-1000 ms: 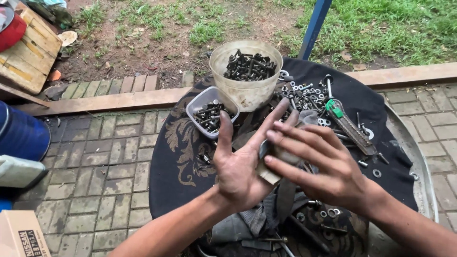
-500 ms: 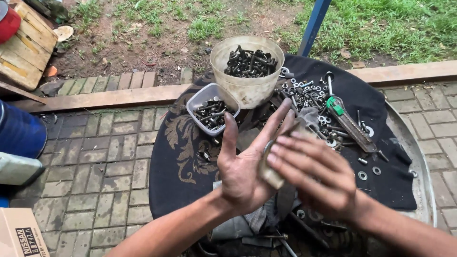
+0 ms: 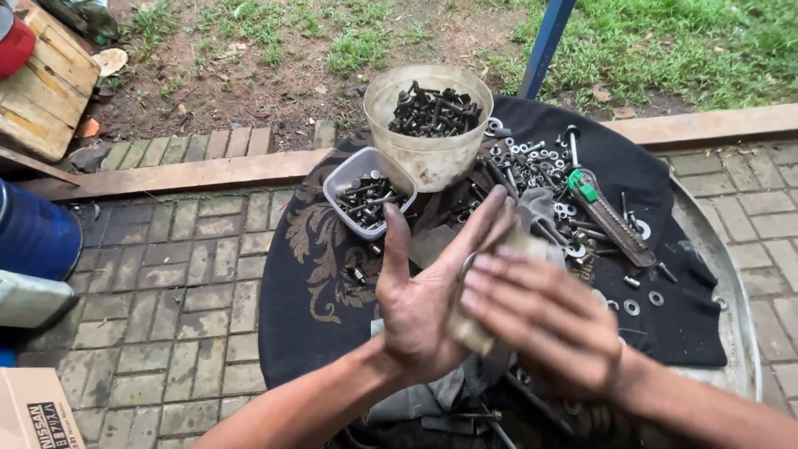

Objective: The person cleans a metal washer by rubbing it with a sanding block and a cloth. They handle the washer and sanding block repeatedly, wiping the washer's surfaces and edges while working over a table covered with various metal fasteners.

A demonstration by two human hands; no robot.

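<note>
My left hand (image 3: 420, 312) lies palm up with its fingers stretched toward the containers. A beige cloth (image 3: 478, 328) rests across the palm, and a thin metal ring (image 3: 465, 266) shows at its edge. My right hand (image 3: 544, 324), blurred, lies flat on top of the cloth and presses it against the left palm. Both hands hover over a black patterned cloth (image 3: 332, 274) spread on a round metal tray (image 3: 731, 283).
A translucent tub of dark bolts (image 3: 432, 125) and a small box of bolts (image 3: 366, 195) stand beyond the hands. Loose washers, nuts and a green-handled tool (image 3: 611, 216) lie at right. A blue pole (image 3: 544, 41), a blue drum (image 3: 33, 237) and a cardboard box (image 3: 33, 411) stand around.
My right hand has slid across the left palm toward me, rubbing the cloth. The left hand has stayed palm up in about the same place.
</note>
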